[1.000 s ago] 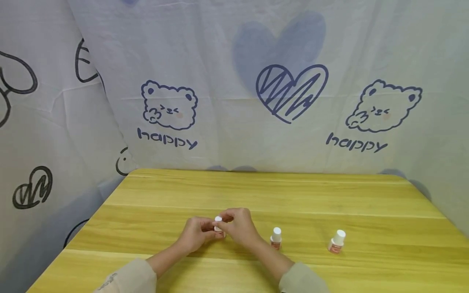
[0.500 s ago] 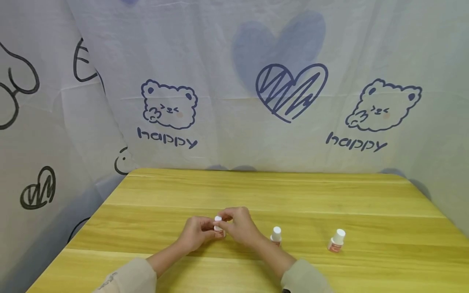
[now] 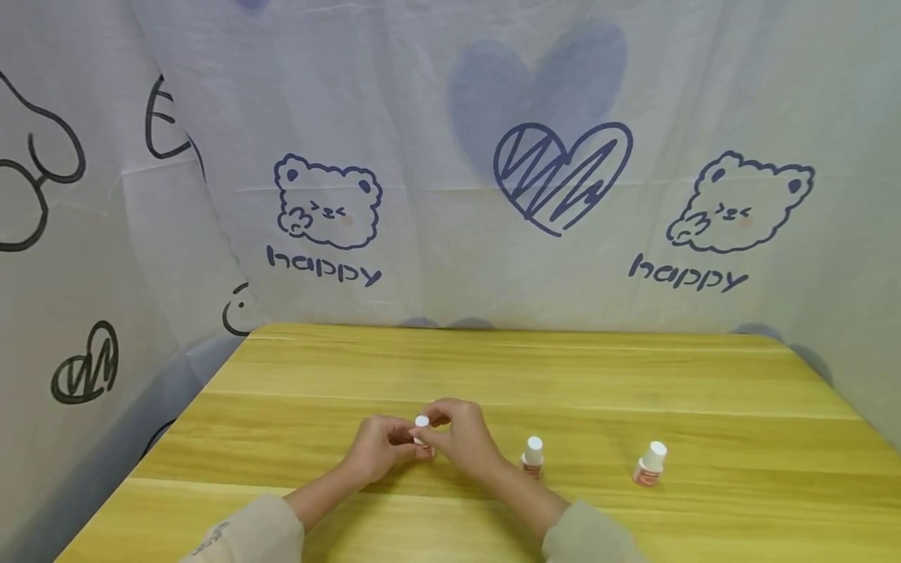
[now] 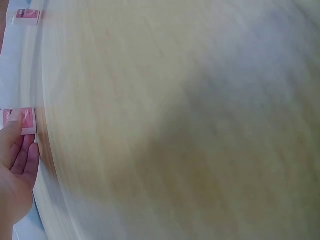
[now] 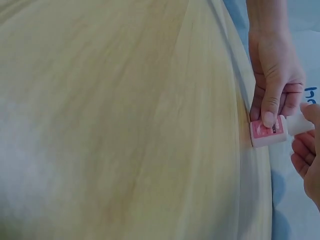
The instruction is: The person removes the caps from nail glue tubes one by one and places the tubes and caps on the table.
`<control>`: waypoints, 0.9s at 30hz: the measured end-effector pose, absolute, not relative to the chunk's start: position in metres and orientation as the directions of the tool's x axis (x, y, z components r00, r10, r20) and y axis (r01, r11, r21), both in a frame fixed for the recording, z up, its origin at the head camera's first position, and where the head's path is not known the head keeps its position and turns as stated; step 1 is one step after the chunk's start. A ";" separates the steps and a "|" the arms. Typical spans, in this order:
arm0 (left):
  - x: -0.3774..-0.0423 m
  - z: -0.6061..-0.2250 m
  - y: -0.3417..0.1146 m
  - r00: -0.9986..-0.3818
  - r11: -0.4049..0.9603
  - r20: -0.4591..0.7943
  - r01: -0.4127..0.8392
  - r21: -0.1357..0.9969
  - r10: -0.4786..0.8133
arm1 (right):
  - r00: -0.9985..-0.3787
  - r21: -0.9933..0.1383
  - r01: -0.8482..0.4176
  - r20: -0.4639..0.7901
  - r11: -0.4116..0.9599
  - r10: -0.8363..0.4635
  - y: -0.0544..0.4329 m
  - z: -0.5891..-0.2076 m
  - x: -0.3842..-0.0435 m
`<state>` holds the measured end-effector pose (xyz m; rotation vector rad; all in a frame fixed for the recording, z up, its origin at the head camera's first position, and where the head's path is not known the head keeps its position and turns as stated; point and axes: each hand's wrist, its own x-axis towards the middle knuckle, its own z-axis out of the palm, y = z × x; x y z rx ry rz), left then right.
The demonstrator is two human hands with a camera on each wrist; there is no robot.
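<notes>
A small bottle with a white cap (image 3: 421, 421) and a pink label (image 5: 267, 129) stands upright on the table between both hands. My left hand (image 3: 376, 448) holds the bottle's body, thumb across the label, as the right wrist view shows. My right hand (image 3: 462, 439) comes from the other side, with thumb and fingers pinching the white cap. In the left wrist view, the left hand (image 4: 19, 175) grips the labelled part low down. The right hand (image 5: 311, 162) is partly cut off at the edge of the right wrist view.
Two similar capped bottles stand to the right: a nearer one (image 3: 533, 457) just beyond the right forearm, and another (image 3: 649, 464) farther right. The wood-grain table (image 3: 577, 375) reaches back to a printed cloth (image 3: 450, 274).
Both hands stay on the same bottle in nearly the same place. The right forearm has shifted slightly to the right. The other bottles have not moved.
</notes>
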<state>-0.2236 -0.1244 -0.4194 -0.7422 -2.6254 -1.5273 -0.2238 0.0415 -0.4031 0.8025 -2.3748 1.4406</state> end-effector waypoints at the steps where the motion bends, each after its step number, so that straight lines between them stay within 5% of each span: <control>1: -0.223 -0.419 -0.124 -0.887 0.409 0.245 0.407 0.817 0.392 | -0.823 -0.738 -0.566 0.476 0.367 -0.310 0.041 -0.403 -0.223; 27: -0.222 -0.418 -0.124 -0.886 0.423 0.244 0.411 0.808 0.393 | -0.876 -0.795 -0.479 0.403 0.372 -0.265 0.037 -0.398 -0.219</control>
